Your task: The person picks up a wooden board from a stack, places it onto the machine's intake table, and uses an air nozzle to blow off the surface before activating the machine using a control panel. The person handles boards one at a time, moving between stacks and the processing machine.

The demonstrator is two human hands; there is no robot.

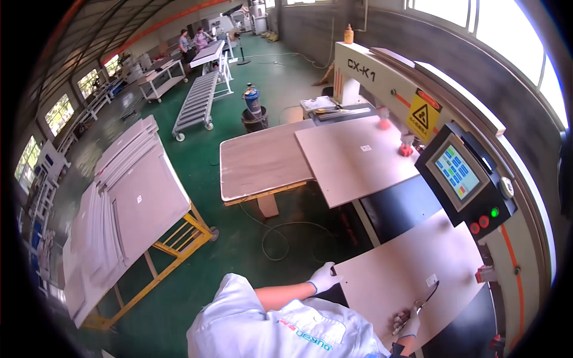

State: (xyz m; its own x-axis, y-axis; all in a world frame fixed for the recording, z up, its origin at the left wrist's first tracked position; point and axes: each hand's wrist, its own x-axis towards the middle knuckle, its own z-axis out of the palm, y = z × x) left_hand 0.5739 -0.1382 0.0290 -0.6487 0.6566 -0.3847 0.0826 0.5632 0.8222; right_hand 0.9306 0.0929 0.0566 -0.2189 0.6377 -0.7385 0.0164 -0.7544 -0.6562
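Note:
My left hand [324,278], in a white glove, grips the left corner edge of a pale flat panel [382,271] that lies on the machine's dark bed. Over the same panel, near its front edge, my right hand [410,325] is closed round a small metallic tool [419,305]. A thin dark rod sticks out from this tool toward a small white label [431,280] on the panel. The tool's exact kind is too small to make out. A second pale panel [358,155] lies farther along the bed, under red pads of the machine.
A beam-type machine [382,77] with a touchscreen control box [462,173] stands to the right. Beyond the bed is a brown-topped table [262,161]. Panels [143,191] lean on a yellow wheeled rack [179,247] at left. A hose [277,238] loops across the floor; a roller conveyor [200,98] stands farther off.

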